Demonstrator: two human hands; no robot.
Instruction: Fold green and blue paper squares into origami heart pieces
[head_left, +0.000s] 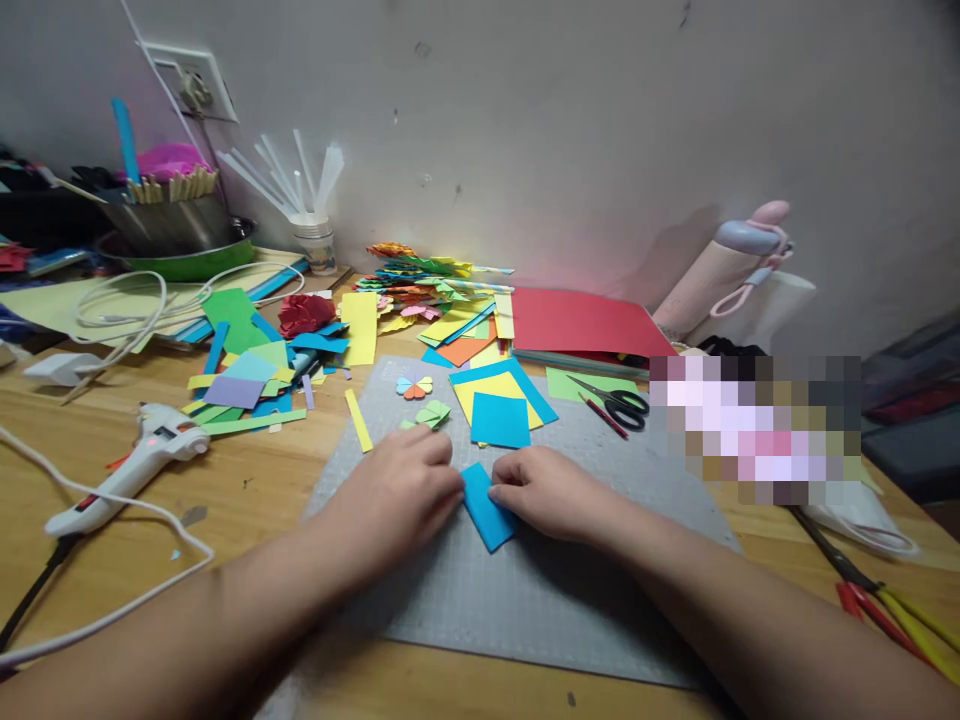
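A folded piece of blue paper [486, 512] lies at a slant over the grey cutting mat [600, 620], between my two hands. My left hand [409, 485] is closed, its fingertips at the paper's left edge. On the opposite side my right hand [544, 492] pinches the paper's right edge with thumb and curled fingers. Just beyond them sits a blue square [500, 420] on top of yellow and blue sheets. A green folded paper piece [433, 413] and a small multicoloured paper flower [415, 387] rest past my left hand.
Black scissors [626, 405] and a red pencil [604, 416] lie at the mat's right. A white glue gun [127, 470] with its cord is on the left, near paper scraps [236, 390]. Red sheets [585, 325] and a cup of glue sticks [313, 243] stand along the wall.
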